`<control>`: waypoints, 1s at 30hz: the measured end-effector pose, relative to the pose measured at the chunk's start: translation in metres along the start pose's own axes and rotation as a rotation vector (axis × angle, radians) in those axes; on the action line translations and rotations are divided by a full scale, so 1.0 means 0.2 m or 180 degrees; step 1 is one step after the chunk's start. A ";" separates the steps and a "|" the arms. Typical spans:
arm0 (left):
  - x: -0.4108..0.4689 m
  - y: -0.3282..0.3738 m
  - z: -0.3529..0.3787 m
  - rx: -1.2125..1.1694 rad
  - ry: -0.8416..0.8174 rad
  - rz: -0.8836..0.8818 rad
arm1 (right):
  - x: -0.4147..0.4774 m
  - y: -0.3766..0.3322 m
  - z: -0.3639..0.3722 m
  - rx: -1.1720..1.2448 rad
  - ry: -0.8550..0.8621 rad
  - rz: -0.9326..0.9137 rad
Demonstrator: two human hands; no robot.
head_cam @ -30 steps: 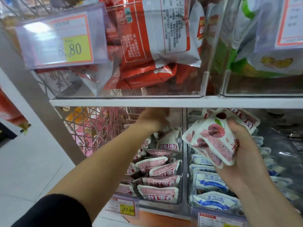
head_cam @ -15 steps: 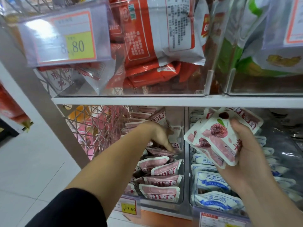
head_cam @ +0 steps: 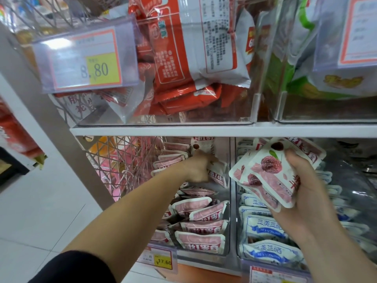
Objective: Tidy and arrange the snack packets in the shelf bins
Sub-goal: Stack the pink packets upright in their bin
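Deep in the clear bin (head_cam: 230,203) of pink snack packets (head_cam: 201,241), my left hand (head_cam: 197,168) curls its fingers round a pink packet (head_cam: 217,175) near the back. Another pink packet (head_cam: 202,145) stands upright just above that hand. My right hand (head_cam: 306,186) grips a small fanned stack of pink berry packets (head_cam: 269,174) in front of the neighbouring bin. Several blue-and-white packets (head_cam: 265,226) fill that bin under the stack. The left hand's fingertips are hidden behind the packet.
The white shelf edge (head_cam: 163,131) runs right above both hands. On it stand clear bins of red packets (head_cam: 183,58) and green bags (head_cam: 306,88), with a price tag (head_cam: 85,62) hanging forward. A wire basket (head_cam: 122,160) stands left of the pink bin.
My left hand has dropped from the top rear of the pink bin and taken hold of a packet there. The right hand has kept its stack almost still.
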State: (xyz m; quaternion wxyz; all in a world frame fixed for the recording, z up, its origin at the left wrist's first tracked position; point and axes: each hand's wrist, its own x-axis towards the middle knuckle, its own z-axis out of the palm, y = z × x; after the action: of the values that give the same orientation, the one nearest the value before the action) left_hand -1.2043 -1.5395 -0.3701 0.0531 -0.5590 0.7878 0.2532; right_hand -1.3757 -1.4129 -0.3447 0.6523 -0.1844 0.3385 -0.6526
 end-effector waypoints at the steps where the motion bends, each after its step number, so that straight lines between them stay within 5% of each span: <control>1: 0.00 0.00 0.01 0.0083 0.0093 0.0014 | 0.00 0.00 0.00 0.0011 -0.0008 0.0000; 12: -0.03 -0.03 -0.03 0.1186 0.1536 -0.0161 | 0.00 0.01 0.00 0.0109 -0.0052 -0.0041; 19: 0.04 0.03 -0.05 0.1155 0.2116 -0.0384 | 0.00 0.00 0.01 0.0043 -0.0055 -0.0023; 24: 0.13 -0.05 -0.08 0.0692 0.1866 -0.0892 | 0.00 0.00 0.01 0.0053 -0.0069 0.0013; 30: 0.13 -0.02 -0.04 0.1261 0.1736 -0.0284 | -0.01 -0.02 0.01 0.0046 -0.0066 0.0088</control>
State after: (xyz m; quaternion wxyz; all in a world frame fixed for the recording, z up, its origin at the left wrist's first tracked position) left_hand -1.2082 -1.5673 -0.3744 -0.0410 -0.6189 0.7816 -0.0662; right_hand -1.3770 -1.4116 -0.3412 0.6660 -0.1818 0.3295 -0.6441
